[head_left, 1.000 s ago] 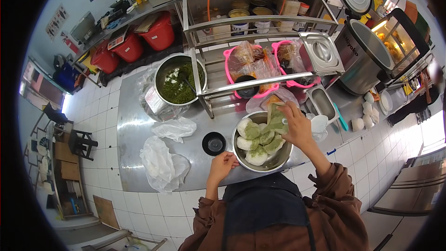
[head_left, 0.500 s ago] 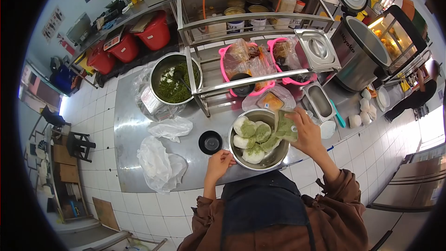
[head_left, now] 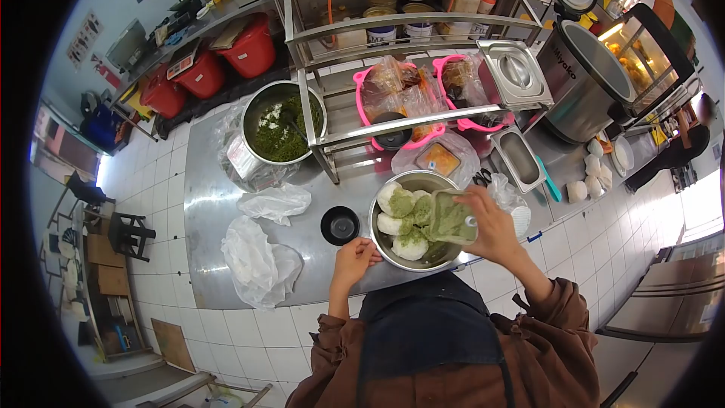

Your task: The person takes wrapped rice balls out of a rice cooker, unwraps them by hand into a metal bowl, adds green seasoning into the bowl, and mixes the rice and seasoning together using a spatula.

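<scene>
A steel bowl (head_left: 436, 260) stands near the table's front edge with several white rounded lumps (head_left: 393, 225) inside, dusted with green powder. Over its right side my right hand (head_left: 489, 221) grips a clear plastic container (head_left: 454, 219) that has green powder in it, tilted toward the lumps. My left hand (head_left: 358, 258) is at the bowl's left rim, fingers closed together at the edge. Just beyond that hand sits a small black bowl (head_left: 340, 225).
White plastic bags (head_left: 257, 261) lie at the left. Behind them stands a large pot (head_left: 247, 127) of green shreds. A metal rack (head_left: 408, 128) rises beyond, with pink baskets (head_left: 362, 98) under it. Scissors (head_left: 482, 177) and a steel pan (head_left: 519, 159) lie right. Another person (head_left: 683, 153) stands far right.
My right hand has moved slightly left and down, and the container now tips further over the bowl, showing its inside. My left hand stays at the rim.
</scene>
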Demonstrator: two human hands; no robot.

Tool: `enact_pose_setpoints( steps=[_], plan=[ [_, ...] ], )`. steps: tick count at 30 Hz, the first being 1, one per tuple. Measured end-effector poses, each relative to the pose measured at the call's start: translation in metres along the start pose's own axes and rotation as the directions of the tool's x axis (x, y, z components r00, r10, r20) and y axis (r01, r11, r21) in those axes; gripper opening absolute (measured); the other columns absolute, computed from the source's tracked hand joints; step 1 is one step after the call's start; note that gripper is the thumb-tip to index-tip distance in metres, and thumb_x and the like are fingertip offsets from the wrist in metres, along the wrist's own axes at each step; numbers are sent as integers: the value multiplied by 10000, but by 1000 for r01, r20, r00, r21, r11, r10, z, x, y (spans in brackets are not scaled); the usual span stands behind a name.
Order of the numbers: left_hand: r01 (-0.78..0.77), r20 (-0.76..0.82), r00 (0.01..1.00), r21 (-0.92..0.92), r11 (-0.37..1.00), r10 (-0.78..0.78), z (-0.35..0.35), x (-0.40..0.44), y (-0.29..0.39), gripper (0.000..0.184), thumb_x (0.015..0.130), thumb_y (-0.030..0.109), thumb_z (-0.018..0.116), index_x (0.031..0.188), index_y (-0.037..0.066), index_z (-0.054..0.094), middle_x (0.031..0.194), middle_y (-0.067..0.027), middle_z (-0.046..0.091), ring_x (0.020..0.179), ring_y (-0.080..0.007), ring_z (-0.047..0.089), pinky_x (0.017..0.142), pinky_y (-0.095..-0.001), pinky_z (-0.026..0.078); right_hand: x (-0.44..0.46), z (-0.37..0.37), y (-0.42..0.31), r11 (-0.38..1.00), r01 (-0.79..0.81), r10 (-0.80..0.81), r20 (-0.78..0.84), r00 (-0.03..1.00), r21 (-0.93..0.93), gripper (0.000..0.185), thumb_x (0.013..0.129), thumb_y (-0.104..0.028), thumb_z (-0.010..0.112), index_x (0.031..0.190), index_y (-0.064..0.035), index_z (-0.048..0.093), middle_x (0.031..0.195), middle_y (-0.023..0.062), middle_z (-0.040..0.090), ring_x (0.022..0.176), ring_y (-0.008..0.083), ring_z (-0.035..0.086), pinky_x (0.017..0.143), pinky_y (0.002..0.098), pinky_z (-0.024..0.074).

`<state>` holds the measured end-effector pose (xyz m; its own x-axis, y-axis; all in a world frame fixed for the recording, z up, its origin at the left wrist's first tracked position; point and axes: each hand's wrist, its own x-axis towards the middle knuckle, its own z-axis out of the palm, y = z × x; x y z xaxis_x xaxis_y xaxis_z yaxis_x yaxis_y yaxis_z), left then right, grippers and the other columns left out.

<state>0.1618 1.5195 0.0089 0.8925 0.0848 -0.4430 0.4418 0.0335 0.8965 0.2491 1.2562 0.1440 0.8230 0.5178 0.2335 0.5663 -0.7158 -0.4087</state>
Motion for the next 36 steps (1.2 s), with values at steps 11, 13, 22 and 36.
enact_pose_setpoints(
  steps=[11, 13, 22, 36],
  plan=[
    [-14, 2, 1000, -28, 1000, 14, -1, -5, 1, 201, 901, 159, 504, 983, -21, 536, 823, -101, 641, 738, -151, 636, 629, -230, 495, 10, 18, -14, 988, 141, -134, 100, 986, -58, 644, 512, -165, 751, 1094, -182, 475, 1152, 62, 441, 972, 267, 545, 601, 337, 501],
    [-25, -5, 1000, -32, 999, 24, 0, -6, 0, 210, 900, 161, 505, 983, -28, 546, 815, -104, 643, 731, -153, 638, 632, -233, 497, 9, 18, -14, 976, 180, -168, 106, 980, -123, 652, 507, -164, 754, 1095, -182, 473, 1148, 60, 442, 971, 268, 547, 596, 339, 501],
    [-25, 1, 1000, -39, 999, 25, -1, -3, -3, 217, 902, 164, 497, 979, -30, 556, 811, -105, 647, 729, -152, 639, 636, -236, 496, 28, 19, -23, 978, 180, -172, 77, 982, -108, 653, 508, -149, 756, 1094, -176, 467, 1148, 65, 437, 984, 274, 544, 610, 341, 499],
    [-17, 18, 1000, -32, 999, 17, -3, 0, -4, 219, 916, 188, 479, 950, -16, 551, 811, -100, 641, 736, -150, 634, 638, -232, 498, 49, 34, -24, 997, 63, -64, 13, 998, 35, 760, 430, -138, 771, 1117, -150, 444, 1169, 94, 420, 960, 291, 553, 662, 353, 502]
  ],
)
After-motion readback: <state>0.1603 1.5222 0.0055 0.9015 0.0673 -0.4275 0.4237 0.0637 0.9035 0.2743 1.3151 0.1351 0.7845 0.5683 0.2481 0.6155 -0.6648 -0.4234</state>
